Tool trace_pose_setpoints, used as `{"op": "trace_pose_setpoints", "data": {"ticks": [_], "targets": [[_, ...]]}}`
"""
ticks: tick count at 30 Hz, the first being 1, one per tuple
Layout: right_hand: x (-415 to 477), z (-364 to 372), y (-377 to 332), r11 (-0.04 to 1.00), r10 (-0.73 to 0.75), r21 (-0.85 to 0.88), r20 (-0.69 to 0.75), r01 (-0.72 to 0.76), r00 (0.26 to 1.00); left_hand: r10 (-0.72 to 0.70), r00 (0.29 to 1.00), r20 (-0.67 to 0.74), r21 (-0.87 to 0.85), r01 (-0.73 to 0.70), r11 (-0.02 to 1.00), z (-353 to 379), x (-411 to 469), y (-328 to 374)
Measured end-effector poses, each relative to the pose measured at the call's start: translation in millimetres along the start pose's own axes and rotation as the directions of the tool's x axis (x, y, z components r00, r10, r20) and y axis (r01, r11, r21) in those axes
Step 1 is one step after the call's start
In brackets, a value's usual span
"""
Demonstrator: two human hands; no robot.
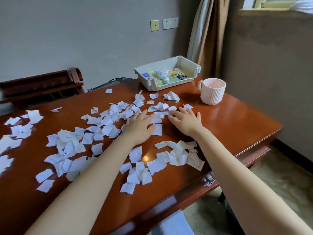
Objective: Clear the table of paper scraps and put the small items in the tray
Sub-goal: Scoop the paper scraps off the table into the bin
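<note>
Both hands [140, 126] [186, 121] flat, paper scraps [159, 114] under fingers [174, 114]

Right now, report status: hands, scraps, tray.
Left hand and right hand flat, open, on scraps mid-table. Scraps spread across table. Tray at far edge holds small items. Mug right of tray, clear of hands.

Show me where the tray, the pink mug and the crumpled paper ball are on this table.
tray [187, 66]: head view, on its inner far wall.
pink mug [212, 95]: head view, on its ribbed side.
crumpled paper ball [171, 97]: head view, on its middle.
</note>
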State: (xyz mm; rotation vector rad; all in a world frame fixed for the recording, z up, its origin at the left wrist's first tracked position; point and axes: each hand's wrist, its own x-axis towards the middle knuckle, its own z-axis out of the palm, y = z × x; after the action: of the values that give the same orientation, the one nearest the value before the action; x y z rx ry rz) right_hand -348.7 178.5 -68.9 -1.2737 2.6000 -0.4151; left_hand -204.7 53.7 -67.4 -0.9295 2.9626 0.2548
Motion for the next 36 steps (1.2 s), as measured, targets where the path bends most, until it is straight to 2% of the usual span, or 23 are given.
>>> {"op": "trace_pose_setpoints", "data": {"ticks": [2,5,7,11,17,20,28,32,36], "targets": [[-4.9,-6.1,-7.2,0.999,-0.005,0.049,-0.048,0.008,0.999,-0.001,0.997,-0.075,-0.019,0.0,1.0,-5.9,-8.2,-0.3],[-22.5,-14.2,-20.0,0.998,-0.055,-0.024,-0.158,0.052,0.986,0.037,0.99,-0.137,-0.051,-0.045,0.998,-16.2,-27.1,3.7],[-41.0,-15.9,-26.1,0.997,-0.075,-0.048,-0.181,0.067,0.981,0.066,0.987,-0.147,-0.077,-0.078,0.994,-20.0,-47.4,7.2],[-80.3,-6.6,-24.1,0.996,-0.071,-0.073,-0.152,0.06,0.986,0.084,0.99,-0.109,-0.145,-0.1,0.984,-9.4,-96.3,11.3],[-110.8,23.6,-15.0,0.993,-0.034,-0.117,-0.011,0.032,0.999,0.057,0.998,0.022,-0.066,-0.055,0.996,21.6,-144.3,7.2],[-110.6,40.0,-26.4,0.982,-0.071,-0.179,-0.044,0.062,0.997,0.03,1.0,-0.003,-0.066,-0.03,0.997,25.0,-143.4,-2.8],[-69.1,54.3,-72.3,0.978,-0.145,-0.159,-0.08,0.131,0.986,-0.022,0.995,-0.095,-0.057,0.016,0.998,22.3,-118.4,-37.8],[-56.0,53.2,-84.8,0.976,-0.191,-0.131,-0.148,0.172,0.97,0.005,0.984,-0.176,-0.012,-0.007,1.0,15.9,-112.8,-45.7],[-63.2,49.9,-88.2,0.971,-0.24,-0.075,-0.286,0.228,0.928,-0.043,0.973,-0.228,-0.077,0.026,0.997,4.8,-121.9,-54.8]]}}
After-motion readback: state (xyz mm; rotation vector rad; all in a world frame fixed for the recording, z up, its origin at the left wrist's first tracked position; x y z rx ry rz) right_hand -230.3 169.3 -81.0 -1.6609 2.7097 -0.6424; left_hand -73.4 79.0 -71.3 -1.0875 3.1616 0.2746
